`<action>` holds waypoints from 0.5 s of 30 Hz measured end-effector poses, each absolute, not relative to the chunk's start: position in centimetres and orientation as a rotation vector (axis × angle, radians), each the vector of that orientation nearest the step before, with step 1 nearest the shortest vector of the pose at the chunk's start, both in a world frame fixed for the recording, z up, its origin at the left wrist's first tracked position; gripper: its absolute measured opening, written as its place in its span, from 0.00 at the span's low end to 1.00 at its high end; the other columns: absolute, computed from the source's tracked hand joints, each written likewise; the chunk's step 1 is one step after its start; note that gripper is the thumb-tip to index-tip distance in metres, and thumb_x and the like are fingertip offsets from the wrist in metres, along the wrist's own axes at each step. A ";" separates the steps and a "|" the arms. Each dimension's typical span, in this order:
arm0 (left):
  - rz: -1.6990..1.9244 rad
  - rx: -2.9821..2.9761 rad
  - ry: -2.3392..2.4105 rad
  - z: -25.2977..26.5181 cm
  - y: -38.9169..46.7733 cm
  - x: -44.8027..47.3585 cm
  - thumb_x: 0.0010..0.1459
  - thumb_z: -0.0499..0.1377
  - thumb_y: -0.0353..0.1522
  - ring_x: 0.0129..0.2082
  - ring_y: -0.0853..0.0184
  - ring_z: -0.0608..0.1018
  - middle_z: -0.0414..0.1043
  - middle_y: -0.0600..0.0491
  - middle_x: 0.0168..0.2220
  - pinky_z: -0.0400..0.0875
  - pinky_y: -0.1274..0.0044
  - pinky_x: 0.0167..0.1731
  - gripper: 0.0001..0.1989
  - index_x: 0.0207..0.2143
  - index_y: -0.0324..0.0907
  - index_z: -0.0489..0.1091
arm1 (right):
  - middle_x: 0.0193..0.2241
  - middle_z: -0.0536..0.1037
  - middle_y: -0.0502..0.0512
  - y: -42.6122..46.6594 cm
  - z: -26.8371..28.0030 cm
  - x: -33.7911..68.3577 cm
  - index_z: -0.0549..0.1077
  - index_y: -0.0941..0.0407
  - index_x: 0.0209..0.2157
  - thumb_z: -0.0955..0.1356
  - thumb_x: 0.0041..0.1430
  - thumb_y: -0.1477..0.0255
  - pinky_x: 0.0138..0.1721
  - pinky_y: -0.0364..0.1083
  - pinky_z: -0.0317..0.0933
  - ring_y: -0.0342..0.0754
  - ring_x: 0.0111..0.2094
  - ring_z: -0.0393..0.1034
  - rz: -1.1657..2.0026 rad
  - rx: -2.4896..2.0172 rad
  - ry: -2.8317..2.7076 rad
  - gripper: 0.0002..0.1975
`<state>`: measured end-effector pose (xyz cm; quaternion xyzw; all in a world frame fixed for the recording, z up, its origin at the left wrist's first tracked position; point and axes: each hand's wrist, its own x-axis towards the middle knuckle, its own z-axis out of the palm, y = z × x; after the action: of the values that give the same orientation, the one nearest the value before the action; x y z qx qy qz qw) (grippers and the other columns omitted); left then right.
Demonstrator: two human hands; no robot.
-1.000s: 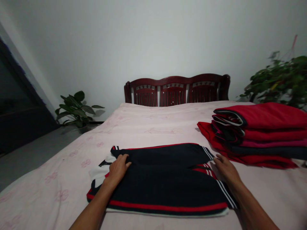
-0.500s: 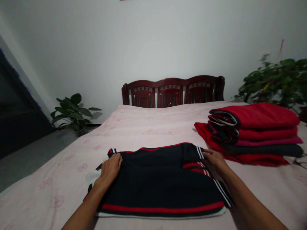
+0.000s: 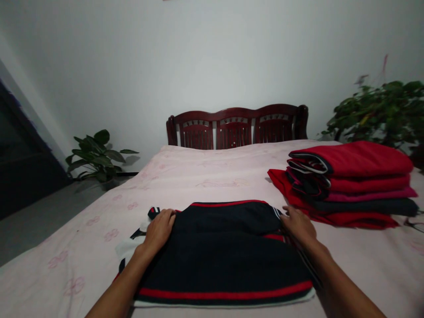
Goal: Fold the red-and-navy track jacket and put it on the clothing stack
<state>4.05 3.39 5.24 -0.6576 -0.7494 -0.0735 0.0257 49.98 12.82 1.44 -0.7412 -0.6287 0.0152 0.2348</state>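
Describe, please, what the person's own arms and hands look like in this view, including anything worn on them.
Both forearms are bare as far as the picture shows, with no sleeves in view. The left hand and the right hand wear no gloves, and no watch, ring or bracelet can be seen. The dim light hides finer detail.

We see both bare forearms coming up from the bottom edge, angled inward toward each other. Our left hand (image 3: 159, 230) sits palm down with the fingers curled loosely and the knuckles up. Our right hand (image 3: 298, 224) is palm down too, fingers stretched forward and a bit spread, wrist nearly straight. The two hands are well apart, roughly level with each other.
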 end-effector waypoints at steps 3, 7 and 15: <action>-0.212 -2.063 -2.366 3.5 4.7 4.3 0.69 0.40 0.40 0.61 0.64 0.68 0.66 0.44 0.60 0.61 0.74 0.57 0.24 0.61 0.41 0.61 | 0.58 0.69 0.64 12.4 2.9 47.2 0.67 0.58 0.59 0.59 0.63 0.64 0.57 0.56 0.57 0.59 0.58 0.62 -0.126 -1.973 -1.936 0.25; -0.147 -1.993 -2.472 0.8 5.6 4.2 0.66 0.46 0.44 0.67 0.49 0.56 0.54 0.33 0.66 0.54 0.60 0.61 0.31 0.66 0.37 0.54 | 0.65 0.60 0.59 11.9 2.0 44.3 0.61 0.55 0.64 0.58 0.65 0.59 0.64 0.57 0.47 0.60 0.66 0.50 -0.088 -1.916 -2.217 0.29; -0.129 -1.952 -2.589 -0.4 6.7 1.9 0.66 0.39 0.49 0.70 0.51 0.50 0.48 0.38 0.69 0.48 0.55 0.62 0.33 0.69 0.45 0.49 | 0.69 0.51 0.53 12.0 0.1 44.9 0.50 0.56 0.69 0.53 0.66 0.55 0.65 0.59 0.47 0.61 0.68 0.44 0.076 -2.110 -2.235 0.34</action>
<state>1.93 6.69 -0.36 -0.6009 -0.7967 -0.0397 -0.0517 44.90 11.98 0.12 -0.6860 -0.7264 0.0247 0.0336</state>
